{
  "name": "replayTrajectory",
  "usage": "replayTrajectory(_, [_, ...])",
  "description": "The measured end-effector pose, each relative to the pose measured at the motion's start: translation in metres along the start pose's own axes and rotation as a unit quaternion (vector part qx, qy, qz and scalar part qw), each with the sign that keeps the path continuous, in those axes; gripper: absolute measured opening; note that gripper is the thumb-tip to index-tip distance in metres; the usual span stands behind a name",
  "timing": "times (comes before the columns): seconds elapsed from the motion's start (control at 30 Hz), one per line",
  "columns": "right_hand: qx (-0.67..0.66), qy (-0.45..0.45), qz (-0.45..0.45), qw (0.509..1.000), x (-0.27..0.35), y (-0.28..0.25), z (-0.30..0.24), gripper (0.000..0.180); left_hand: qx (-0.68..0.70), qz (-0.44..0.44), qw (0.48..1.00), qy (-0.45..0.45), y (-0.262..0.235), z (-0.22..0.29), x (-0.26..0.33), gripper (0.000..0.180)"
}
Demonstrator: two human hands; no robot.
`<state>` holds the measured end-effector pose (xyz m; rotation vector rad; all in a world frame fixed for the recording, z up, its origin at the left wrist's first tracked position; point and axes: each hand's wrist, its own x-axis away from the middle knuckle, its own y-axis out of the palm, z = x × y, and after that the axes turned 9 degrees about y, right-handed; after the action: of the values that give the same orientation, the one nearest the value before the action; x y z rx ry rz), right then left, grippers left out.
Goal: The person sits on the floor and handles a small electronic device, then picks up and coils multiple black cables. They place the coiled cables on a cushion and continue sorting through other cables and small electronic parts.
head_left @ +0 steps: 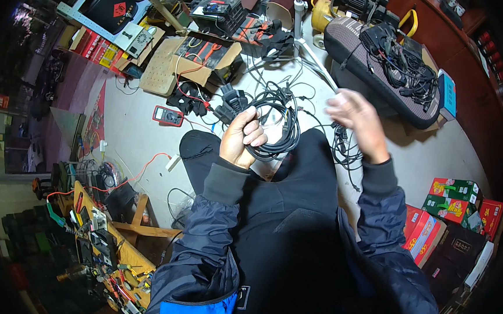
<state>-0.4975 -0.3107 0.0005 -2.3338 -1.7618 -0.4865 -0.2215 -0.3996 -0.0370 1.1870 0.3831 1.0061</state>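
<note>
Looping rightward from the left grip (243, 138) — black cable (292, 131).

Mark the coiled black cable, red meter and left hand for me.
Coiled black cable (291, 137): head view, right side of the loop.
Red meter (168, 116): head view, middle of its front.
Left hand (242, 137): head view, hand's middle.

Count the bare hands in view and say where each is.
2. The left hand grips a coil of black cable; the right hand, blurred, is to the coil's right, and I can't tell whether it holds anything. No others show.
</note>
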Motion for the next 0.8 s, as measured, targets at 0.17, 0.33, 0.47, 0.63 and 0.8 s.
replayTrajectory(0.17, [0.298,-0.145,0.066,0.941,-0.005,0.066,0.018,0.071,-0.159,0.026,0.987,-0.031,0.022,-0.029,0.012,0.020])
replayTrajectory(0.33, [0.393,-0.246,0.022,0.886,-0.012,0.074,0.017,0.068,-0.226,0.030,0.971,-0.067,0.029,-0.001,0.020,0.024])
replayTrajectory(0.47, [0.452,-0.155,-0.046,0.877,-0.021,0.078,0.015,0.056,-0.293,-0.031,0.948,-0.121,0.032,0.003,0.022,0.012])
replayTrajectory(0.63, [0.455,-0.150,-0.127,0.868,-0.035,0.083,0.027,0.029,-0.376,-0.049,0.915,-0.134,0.044,0.005,0.023,0.017])
replayTrajectory(0.8, [0.412,-0.141,-0.163,0.885,-0.032,0.073,0.029,0.027,-0.549,-0.136,0.819,0.099,0.039,0.015,0.004,0.040])
